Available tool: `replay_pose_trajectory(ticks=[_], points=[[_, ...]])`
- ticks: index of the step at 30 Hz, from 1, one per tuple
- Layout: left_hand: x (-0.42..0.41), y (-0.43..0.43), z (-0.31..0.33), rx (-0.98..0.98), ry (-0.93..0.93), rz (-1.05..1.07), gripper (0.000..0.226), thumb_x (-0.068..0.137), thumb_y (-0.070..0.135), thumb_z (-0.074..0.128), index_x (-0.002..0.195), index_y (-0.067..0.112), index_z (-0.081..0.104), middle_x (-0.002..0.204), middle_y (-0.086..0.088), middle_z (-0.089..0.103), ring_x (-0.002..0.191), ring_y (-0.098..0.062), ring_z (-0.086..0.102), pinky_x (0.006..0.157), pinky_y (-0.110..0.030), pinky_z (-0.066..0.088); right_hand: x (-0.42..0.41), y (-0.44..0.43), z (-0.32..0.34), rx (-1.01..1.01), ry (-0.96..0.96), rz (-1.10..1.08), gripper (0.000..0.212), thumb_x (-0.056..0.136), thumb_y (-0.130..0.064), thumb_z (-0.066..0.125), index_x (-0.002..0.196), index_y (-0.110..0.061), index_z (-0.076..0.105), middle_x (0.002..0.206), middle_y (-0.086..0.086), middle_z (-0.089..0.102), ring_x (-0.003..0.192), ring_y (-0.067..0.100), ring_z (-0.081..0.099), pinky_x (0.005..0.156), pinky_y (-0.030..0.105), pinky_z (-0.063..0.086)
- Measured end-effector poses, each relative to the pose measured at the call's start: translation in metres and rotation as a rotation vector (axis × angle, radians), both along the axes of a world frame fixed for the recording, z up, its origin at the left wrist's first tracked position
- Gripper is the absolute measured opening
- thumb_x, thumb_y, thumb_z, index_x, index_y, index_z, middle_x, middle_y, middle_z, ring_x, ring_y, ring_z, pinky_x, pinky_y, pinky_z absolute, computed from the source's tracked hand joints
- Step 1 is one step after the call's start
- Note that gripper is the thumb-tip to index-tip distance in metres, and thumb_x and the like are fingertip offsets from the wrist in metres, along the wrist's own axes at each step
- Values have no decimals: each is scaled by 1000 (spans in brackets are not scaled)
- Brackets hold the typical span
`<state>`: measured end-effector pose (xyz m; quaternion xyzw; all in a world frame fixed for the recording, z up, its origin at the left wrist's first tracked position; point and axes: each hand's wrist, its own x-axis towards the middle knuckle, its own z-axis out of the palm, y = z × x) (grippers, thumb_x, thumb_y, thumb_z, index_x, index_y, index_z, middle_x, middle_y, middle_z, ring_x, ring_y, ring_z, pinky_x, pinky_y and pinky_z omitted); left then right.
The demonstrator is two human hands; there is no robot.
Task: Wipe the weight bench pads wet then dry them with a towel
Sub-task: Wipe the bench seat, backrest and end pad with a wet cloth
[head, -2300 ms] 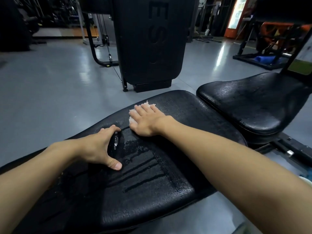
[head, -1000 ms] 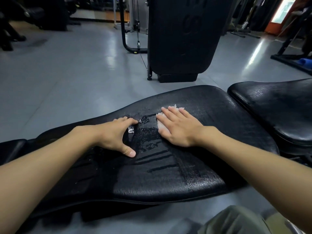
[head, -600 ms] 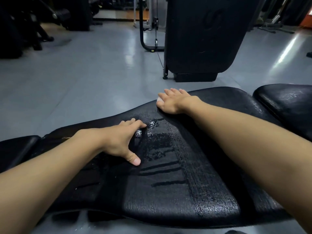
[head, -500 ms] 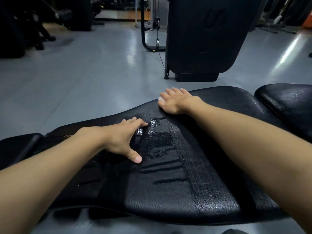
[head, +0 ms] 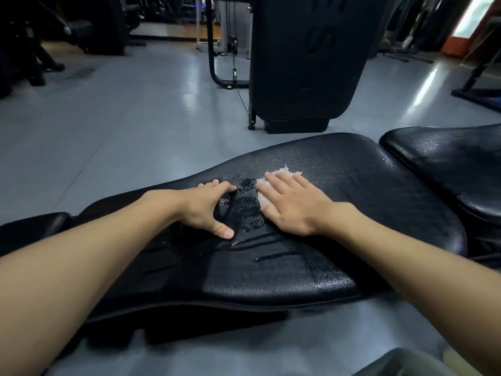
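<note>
A long black bench pad (head: pixel 298 267) lies across the middle of the head view, its surface streaked with water. A second black pad (head: pixel 447 164) sits to its right, also wet. My right hand (head: pixel 290 204) lies flat with straight fingers, pressing a small white wet wipe (head: pixel 282 173) onto the long pad; most of the wipe is hidden under the fingers. My left hand (head: pixel 206 207) rests on the pad just to the left, fingers over the far edge and thumb spread toward me, holding nothing.
A tall black machine housing (head: pixel 306 58) stands on the grey floor (head: pixel 122 118) just beyond the bench, with a cable frame (head: pixel 225 63) beside it. More gym machines stand at the far left (head: pixel 40 50) and far right (head: pixel 479 85).
My right hand slid the wipe back from the pad's far edge toward me, close beside my left hand. My left hand stayed in place on the pad.
</note>
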<state>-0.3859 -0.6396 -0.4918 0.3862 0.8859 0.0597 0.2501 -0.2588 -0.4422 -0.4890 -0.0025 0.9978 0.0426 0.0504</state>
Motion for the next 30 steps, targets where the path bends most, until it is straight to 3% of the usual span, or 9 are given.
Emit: replay_pose_trajectory(ticks=[5,9,11,13,16,20,23,25,30], points=[[0,-2,2,1,22,-56,140,41,84,69,156,31,9,166,-12,6,154,-28,-2,124,-49,10,65,-21,0,36,30,18,66,97,-51,3,157,-24,13,166,2,9,153,22,-1,124,43,1],[-3,-5,-1,11,45,-89,156,21,103,53,155,37,8,166,-11,8,154,-26,-2,123,-50,10,104,-32,-5,72,76,38,68,98,-52,11,155,-20,28,162,5,26,152,25,15,122,46,16],[-5,-6,-3,28,54,-94,157,21,104,51,156,35,8,166,-11,10,154,-25,-1,123,-49,11,116,-35,-6,81,86,28,63,100,-49,18,152,-18,35,158,5,35,149,26,23,120,45,21],[-1,-8,-2,47,45,-99,147,35,97,60,157,31,10,165,-11,12,154,-23,0,124,-46,11,127,-39,-7,92,94,29,61,101,-49,21,151,-18,37,157,5,37,149,26,25,120,43,19],[2,-10,0,76,61,-102,117,64,70,74,156,25,17,162,-8,22,152,-22,13,123,-38,16,140,-43,-8,93,97,41,60,101,-49,24,151,-19,37,159,4,35,150,26,24,120,42,15],[-5,-21,4,159,62,-90,115,61,70,79,154,30,25,154,0,34,140,-17,36,117,-33,29,134,-42,-5,69,50,27,64,99,-56,19,153,-25,33,162,3,29,151,24,19,120,40,9],[-12,-30,3,105,35,-99,131,45,86,72,154,36,20,160,3,24,145,-16,28,120,-35,24,114,-38,-3,25,20,11,73,92,-65,6,156,-33,22,167,-2,12,154,19,5,123,37,-2],[-12,-33,0,82,25,-107,129,47,85,72,154,38,18,163,3,16,149,-16,20,122,-33,19,95,-34,-2,16,7,-4,77,86,-68,-1,156,-39,14,168,-4,4,154,17,-4,123,39,-6],[-15,-34,-5,92,24,-98,134,39,89,66,154,42,16,165,0,10,152,-14,6,124,-38,14,42,-24,-4,-3,-11,-22,80,81,-71,-2,155,-43,9,167,-6,-1,153,14,-7,123,39,-7]])
